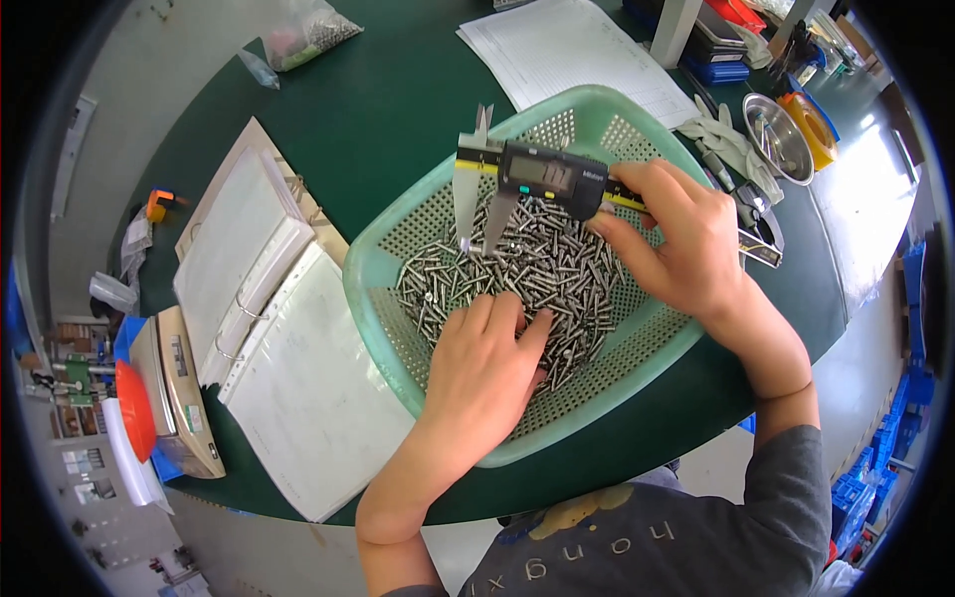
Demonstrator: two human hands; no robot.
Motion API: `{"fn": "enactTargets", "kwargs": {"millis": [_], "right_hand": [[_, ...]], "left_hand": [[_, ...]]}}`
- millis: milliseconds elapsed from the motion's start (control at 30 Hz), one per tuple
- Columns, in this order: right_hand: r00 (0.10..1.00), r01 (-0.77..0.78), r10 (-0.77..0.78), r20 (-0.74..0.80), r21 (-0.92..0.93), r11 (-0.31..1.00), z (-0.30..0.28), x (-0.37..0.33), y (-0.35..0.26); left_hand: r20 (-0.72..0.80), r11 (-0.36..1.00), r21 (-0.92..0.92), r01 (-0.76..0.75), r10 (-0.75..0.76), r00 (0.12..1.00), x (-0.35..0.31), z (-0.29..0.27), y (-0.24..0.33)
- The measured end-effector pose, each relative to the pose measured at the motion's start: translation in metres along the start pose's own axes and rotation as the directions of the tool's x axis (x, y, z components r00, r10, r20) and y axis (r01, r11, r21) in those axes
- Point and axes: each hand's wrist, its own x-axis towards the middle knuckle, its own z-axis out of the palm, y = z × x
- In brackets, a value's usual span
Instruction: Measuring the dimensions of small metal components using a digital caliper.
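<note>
At far left, a beige scale (179, 398) sits by the edge of our green table (418, 70). Right of it we have an open ring binder (298, 348), its lowest corner reaching the near edge. Beyond the binder, a clear bag (318, 38) of small metal pieces lies near the far edge, with a strip of green tabletop running from it down toward the basket (637, 353). That light-green mesh basket takes up the middle, its left rim just beside the binder, and metal pins (572, 264) cover its floor. White papers (577, 50) lie behind it; off its right rim a glove (736, 149) and a steel bowl (796, 164) crowd the side.

Our left hand (484, 358) dips in over the front rim, palm down and half open, fingers bent into the pins — whether it grips one, we cannot tell. The caliper (552, 179) lies across above the pins, its long jaws pointing down and slightly apart. Our right hand (686, 234) comes over the right rim, elbow bent, thumb and fingers pinched on the caliper's right end — a firm hold, with the wrist above the basket's edge.
</note>
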Motion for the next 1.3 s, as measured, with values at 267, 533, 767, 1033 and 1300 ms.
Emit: {"fn": "enactTargets", "kwargs": {"millis": [267,533,767,1033,1300], "right_hand": [[1.0,-0.007,0.007,0.004,-0.004,1.0,0.0,0.0,0.0],[0.996,0.037,-0.026,-0.083,0.129,0.991,-0.001,0.0,0.0],[0.997,0.075,-0.071,-0.042,0.1,0.992,-0.003,0.0,0.001],[0.996,0.086,-0.087,0.003,0.137,0.987,-0.005,0.002,-0.002],[0.996,0.085,-0.085,-0.001,0.088,0.992,-0.007,0.0,-0.002]], "left_hand": [[0.043,0.998,-0.064,0.008,-0.006,0.999,-0.003,0.011,-0.005],[-0.129,0.349,-0.937,0.037,-0.442,0.888,-0.003,0.007,-0.024],[-0.098,-0.023,-0.992,-0.122,-0.462,0.882,-0.007,0.001,-0.035],[-0.106,-0.116,-0.978,-0.171,-0.427,0.898,-0.01,0.004,-0.039],[-0.051,-0.071,-0.993,-0.098,-0.485,0.873,-0.006,-0.001,-0.029]]}}
